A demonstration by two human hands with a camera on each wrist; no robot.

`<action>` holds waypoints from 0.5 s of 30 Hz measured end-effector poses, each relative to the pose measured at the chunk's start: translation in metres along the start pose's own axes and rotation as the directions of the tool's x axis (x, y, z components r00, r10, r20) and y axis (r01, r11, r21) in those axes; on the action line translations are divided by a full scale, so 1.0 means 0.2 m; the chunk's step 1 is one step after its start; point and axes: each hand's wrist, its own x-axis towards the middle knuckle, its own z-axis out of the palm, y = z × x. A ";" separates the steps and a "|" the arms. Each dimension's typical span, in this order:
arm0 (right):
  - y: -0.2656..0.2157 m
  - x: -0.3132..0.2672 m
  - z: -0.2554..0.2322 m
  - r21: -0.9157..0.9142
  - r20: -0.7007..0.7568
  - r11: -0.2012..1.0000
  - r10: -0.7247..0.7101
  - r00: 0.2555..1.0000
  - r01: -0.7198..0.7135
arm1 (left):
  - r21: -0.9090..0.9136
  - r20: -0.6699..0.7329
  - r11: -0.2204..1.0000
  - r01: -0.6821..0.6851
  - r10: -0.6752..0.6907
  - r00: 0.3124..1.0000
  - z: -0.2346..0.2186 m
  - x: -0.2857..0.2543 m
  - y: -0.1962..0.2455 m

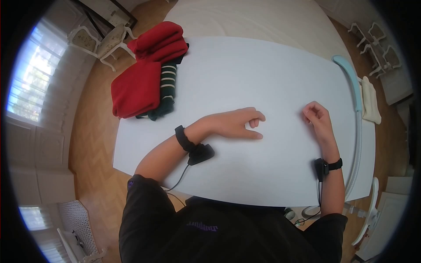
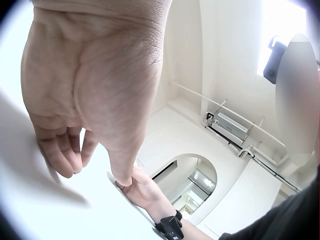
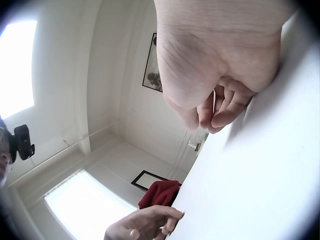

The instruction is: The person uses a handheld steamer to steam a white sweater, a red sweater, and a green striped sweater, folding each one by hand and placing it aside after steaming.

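Both hands rest low over a white tabletop (image 1: 245, 175), and neither holds anything. My left hand (image 1: 239, 123) lies near the middle, thumb spread away from loosely bent fingers. To its right, my right hand (image 1: 320, 125) has its fingers loosely curled toward the palm. In the left wrist view the left palm (image 2: 90, 75) faces the camera above the white surface; the right palm (image 3: 220, 60) shows likewise in the right wrist view. At the table's far left are folded red cloths (image 1: 137, 90) and a dark green cloth with pale stripes (image 1: 168, 83), apart from both hands.
A pale blue curved arm (image 1: 348, 76) on a light grey flexible stem runs along the table's right side. Beside it hangs a folded cream cloth (image 1: 371, 101). White chairs (image 1: 112, 41) stand on the wooden floor beyond the left edge. Cables trail from the wrist cameras.
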 end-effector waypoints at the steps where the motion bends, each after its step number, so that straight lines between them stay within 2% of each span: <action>1: 0.00 0.00 0.00 0.000 -0.001 1.000 0.001 1.000 -0.001 | 0.000 0.000 1.000 0.000 0.000 1.000 0.00 0.00 0.00; 15: 0.01 0.00 0.00 0.010 0.008 1.000 -0.005 1.000 0.005 | 0.008 0.010 1.000 0.003 -0.003 1.000 0.00 0.00 0.01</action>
